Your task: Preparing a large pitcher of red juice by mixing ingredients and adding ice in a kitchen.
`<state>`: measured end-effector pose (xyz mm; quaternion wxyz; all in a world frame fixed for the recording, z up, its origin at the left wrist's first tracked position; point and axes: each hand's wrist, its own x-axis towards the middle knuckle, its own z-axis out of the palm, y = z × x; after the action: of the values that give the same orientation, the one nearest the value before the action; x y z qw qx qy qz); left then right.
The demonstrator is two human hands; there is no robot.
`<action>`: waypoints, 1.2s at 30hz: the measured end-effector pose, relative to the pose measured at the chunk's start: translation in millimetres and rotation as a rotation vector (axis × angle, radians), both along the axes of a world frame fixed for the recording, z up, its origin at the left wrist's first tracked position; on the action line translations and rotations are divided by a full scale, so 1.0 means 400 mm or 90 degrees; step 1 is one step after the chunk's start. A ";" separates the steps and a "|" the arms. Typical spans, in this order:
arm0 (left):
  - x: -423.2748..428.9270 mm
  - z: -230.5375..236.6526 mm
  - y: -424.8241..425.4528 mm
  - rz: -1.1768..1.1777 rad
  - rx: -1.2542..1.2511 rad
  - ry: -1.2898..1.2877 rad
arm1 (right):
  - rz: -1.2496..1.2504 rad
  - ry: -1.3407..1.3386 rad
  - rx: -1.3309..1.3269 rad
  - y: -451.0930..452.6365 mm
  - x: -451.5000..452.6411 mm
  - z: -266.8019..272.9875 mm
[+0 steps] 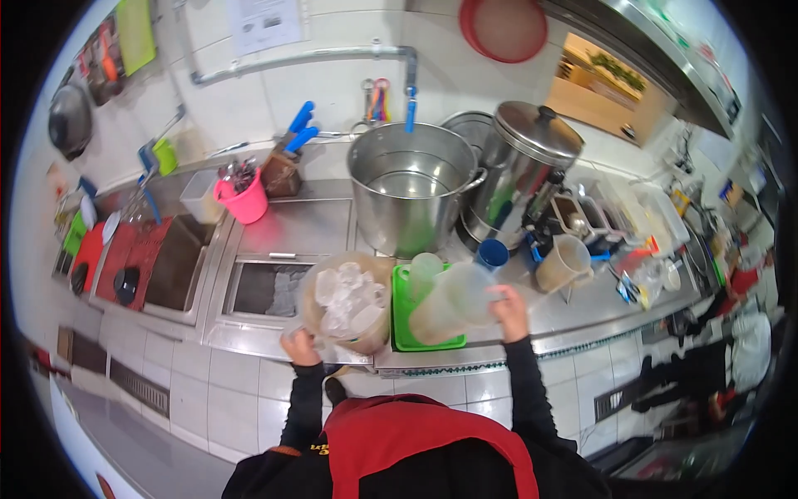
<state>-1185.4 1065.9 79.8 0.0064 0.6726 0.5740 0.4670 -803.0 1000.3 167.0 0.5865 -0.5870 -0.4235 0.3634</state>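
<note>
My left hand grips the near left side, seemingly the handle, of a large translucent plastic pitcher full of ice cubes. In my right hand is the rim or handle of another translucent plastic pitcher, tilted over a green tray; its contents are blurred. A small translucent cup stands at the back of that tray. Left of the ice-filled pitcher lies an ice bin sunk in the steel counter, with ice in it.
Behind the tray stand a big steel pot, a lidded steel urn and a blue cup. A beige measuring jug is at right. A pink bucket of utensils and a sink are at left.
</note>
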 end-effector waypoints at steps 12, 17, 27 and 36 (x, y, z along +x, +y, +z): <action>0.187 0.028 0.023 -0.079 -0.101 -0.642 | 0.046 -0.627 0.360 0.333 -0.010 0.532; 0.146 -0.060 0.024 -0.075 -0.065 -0.626 | 0.151 -0.961 0.286 0.578 -0.070 0.423; 0.113 -0.001 0.009 -0.045 -0.129 -0.526 | 0.358 -1.152 -0.114 0.807 -0.179 0.195; 0.111 0.054 0.008 -0.165 -0.167 -0.515 | 0.416 -1.018 -0.175 0.898 -0.166 0.102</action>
<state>-1141.1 1069.1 101.6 0.3739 0.4958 0.4907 0.6113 -869.3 1359.6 207.6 -0.0958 -0.5807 -0.8074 0.0406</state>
